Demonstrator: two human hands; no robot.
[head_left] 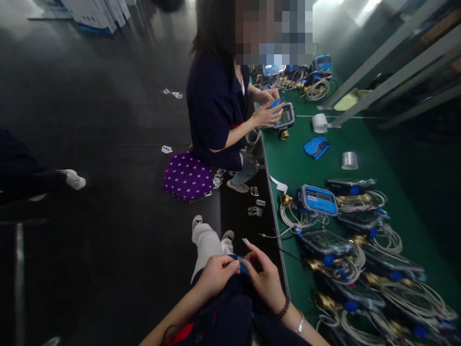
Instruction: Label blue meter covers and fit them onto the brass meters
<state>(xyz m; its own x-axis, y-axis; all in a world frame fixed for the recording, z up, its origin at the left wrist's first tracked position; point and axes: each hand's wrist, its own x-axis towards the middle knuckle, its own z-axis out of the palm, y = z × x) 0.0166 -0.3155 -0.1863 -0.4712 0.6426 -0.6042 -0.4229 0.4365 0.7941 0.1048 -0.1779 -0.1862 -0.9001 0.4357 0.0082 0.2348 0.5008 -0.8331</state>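
My left hand (218, 274) and my right hand (265, 278) meet in front of my lap, fingers bent and close together. Between them they pinch a small blue label (242, 267), mostly hidden by the fingers. A narrow white strip (245, 241) shows at the tip of my right index finger. Right of my hands, on the green bench, stand several brass-bodied meters with coiled cables. The closest to the bench edge with a blue face is one meter (319, 200). Further off lies a stack of blue labels (317, 147).
A co-worker (219, 105) sits ahead on a stool with a purple dotted cover (188, 177), hands at an open-faced meter (287, 115). Tape rolls (349, 160) stand on the green bench (302, 168). Grey posts (382, 67) slant above it. Paper scraps (254, 210) litter the floor.
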